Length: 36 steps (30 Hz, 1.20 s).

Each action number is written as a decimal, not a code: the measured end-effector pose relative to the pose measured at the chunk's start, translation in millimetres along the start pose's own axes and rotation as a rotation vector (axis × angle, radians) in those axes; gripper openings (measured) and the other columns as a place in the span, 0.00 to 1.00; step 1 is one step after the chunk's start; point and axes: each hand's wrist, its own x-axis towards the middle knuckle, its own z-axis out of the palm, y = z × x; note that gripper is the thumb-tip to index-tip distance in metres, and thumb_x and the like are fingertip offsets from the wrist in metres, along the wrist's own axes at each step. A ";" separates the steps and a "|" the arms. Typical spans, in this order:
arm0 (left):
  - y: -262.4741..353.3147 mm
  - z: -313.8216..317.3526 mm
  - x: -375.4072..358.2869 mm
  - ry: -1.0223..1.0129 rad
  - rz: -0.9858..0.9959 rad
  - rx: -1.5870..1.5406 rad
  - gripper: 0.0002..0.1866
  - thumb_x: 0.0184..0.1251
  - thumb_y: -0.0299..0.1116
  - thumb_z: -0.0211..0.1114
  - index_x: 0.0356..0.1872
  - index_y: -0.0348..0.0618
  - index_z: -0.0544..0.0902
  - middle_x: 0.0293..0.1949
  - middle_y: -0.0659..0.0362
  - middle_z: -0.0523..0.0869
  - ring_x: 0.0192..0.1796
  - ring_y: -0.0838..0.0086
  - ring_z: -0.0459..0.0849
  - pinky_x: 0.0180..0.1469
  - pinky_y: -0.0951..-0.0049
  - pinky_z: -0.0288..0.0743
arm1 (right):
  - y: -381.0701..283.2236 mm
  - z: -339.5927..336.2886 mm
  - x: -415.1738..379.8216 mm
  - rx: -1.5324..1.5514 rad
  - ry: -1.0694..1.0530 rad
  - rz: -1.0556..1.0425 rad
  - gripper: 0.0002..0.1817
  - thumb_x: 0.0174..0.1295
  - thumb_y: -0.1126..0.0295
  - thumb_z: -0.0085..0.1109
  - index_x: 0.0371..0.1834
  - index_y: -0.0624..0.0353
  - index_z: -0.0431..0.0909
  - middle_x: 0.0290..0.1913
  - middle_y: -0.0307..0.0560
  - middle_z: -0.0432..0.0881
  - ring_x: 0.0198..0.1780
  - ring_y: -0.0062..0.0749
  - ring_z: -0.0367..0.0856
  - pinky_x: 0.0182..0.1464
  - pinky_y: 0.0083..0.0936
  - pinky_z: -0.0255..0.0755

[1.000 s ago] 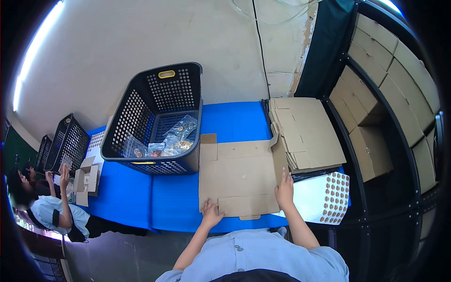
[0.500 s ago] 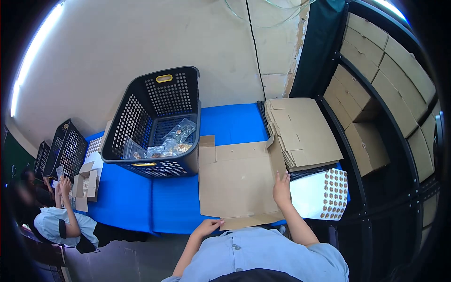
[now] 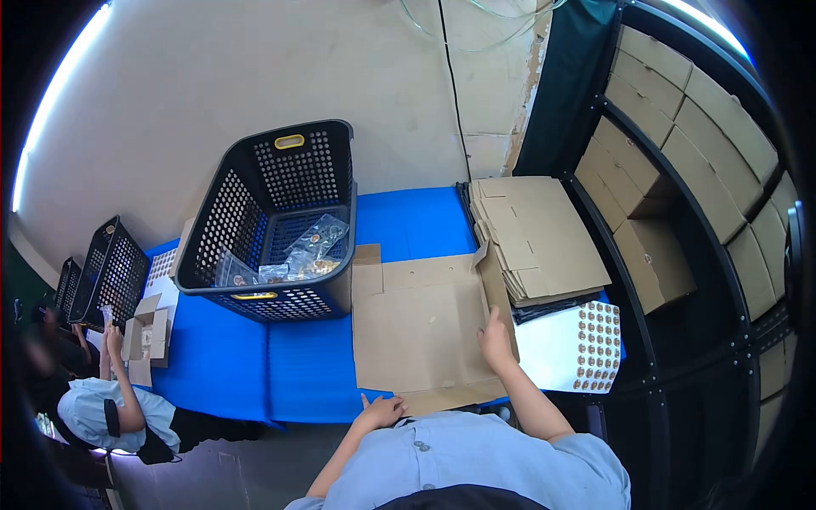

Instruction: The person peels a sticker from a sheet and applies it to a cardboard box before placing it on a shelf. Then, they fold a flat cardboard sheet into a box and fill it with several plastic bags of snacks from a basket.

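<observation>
A flat sheet of brown cardboard, a partly folded carton [image 3: 425, 331], lies in front of me on the blue table cover. Its right side panel [image 3: 495, 289] stands partly up. My right hand [image 3: 495, 342] rests against the inner side of that panel, its index finger stretched out and the other fingers curled loosely. At the near left corner of the carton, my left hand [image 3: 380, 413] touches the edge with its fingers apart. Directly right of the carton lies a stack of flattened cardboard boxes [image 3: 544, 242].
A black perforated basket [image 3: 336, 289] holding clear bags of small items [image 3: 314, 242] stands left of the carton. A sheet of round stickers [image 3: 599, 347] lies at right. Shelves with closed boxes [image 3: 654, 263] rise beyond. At far left, a co-worker [image 3: 102, 412] handles items beside an open box [image 3: 159, 336].
My right hand has shifted from the outer edge of the side panel inward onto it, and the panel looks more upright. My left hand's fingers have spread at the near corner.
</observation>
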 end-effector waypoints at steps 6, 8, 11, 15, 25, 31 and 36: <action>-4.2 11.7 1.4 0.056 0.026 0.016 0.30 0.72 0.54 0.41 0.69 0.50 0.66 0.70 0.56 0.66 0.73 0.37 0.49 0.63 0.24 0.17 | 85.9 18.2 13.4 -0.043 -0.369 0.075 0.19 0.55 0.74 0.60 0.48 0.74 0.75 0.44 0.73 0.79 0.48 0.57 0.81 0.51 0.40 0.75; -4.8 19.1 5.2 0.081 0.017 0.056 0.30 0.72 0.53 0.42 0.67 0.48 0.68 0.70 0.55 0.66 0.73 0.36 0.48 0.62 0.24 0.17 | 107.1 5.5 14.4 -0.010 -0.402 0.036 0.18 0.56 0.73 0.60 0.47 0.74 0.77 0.45 0.70 0.80 0.48 0.55 0.82 0.51 0.39 0.75; -6.7 29.8 9.9 0.151 -0.040 0.330 0.28 0.72 0.53 0.42 0.65 0.50 0.71 0.70 0.56 0.66 0.72 0.32 0.45 0.61 0.21 0.18 | 132.2 -20.3 16.9 0.593 -0.536 0.237 0.20 0.58 0.72 0.60 0.52 0.72 0.74 0.47 0.60 0.82 0.48 0.43 0.83 0.51 0.35 0.77; -8.1 37.2 10.3 0.229 -0.025 0.352 0.27 0.71 0.52 0.43 0.61 0.48 0.75 0.68 0.54 0.69 0.72 0.32 0.43 0.60 0.21 0.16 | 129.8 -47.9 8.4 1.128 -0.639 0.329 0.27 0.61 0.69 0.62 0.60 0.70 0.67 0.53 0.53 0.79 0.51 0.35 0.81 0.53 0.30 0.77; -2.6 27.4 -5.7 0.130 -0.175 0.252 0.27 0.72 0.59 0.36 0.67 0.69 0.69 0.58 0.48 0.79 0.70 0.26 0.49 0.59 0.22 0.12 | 80.0 -62.7 34.7 1.986 -0.529 0.251 0.19 0.68 0.69 0.50 0.58 0.70 0.67 0.49 0.55 0.80 0.48 0.38 0.83 0.50 0.28 0.81; -11.8 34.7 2.9 0.191 -0.162 0.309 0.27 0.72 0.61 0.35 0.66 0.72 0.70 0.52 0.48 0.83 0.66 0.26 0.59 0.57 0.21 0.12 | 20.0 -82.6 99.5 2.306 -0.321 0.028 0.14 0.70 0.71 0.48 0.52 0.70 0.71 0.50 0.55 0.79 0.52 0.40 0.79 0.57 0.29 0.77; -17.0 36.8 1.1 0.223 -0.124 0.257 0.26 0.71 0.61 0.38 0.65 0.71 0.71 0.47 0.47 0.85 0.62 0.25 0.64 0.55 0.18 0.13 | -13.3 -62.6 197.4 2.255 -0.451 -0.041 0.17 0.69 0.64 0.49 0.53 0.67 0.72 0.52 0.54 0.77 0.53 0.39 0.76 0.59 0.31 0.73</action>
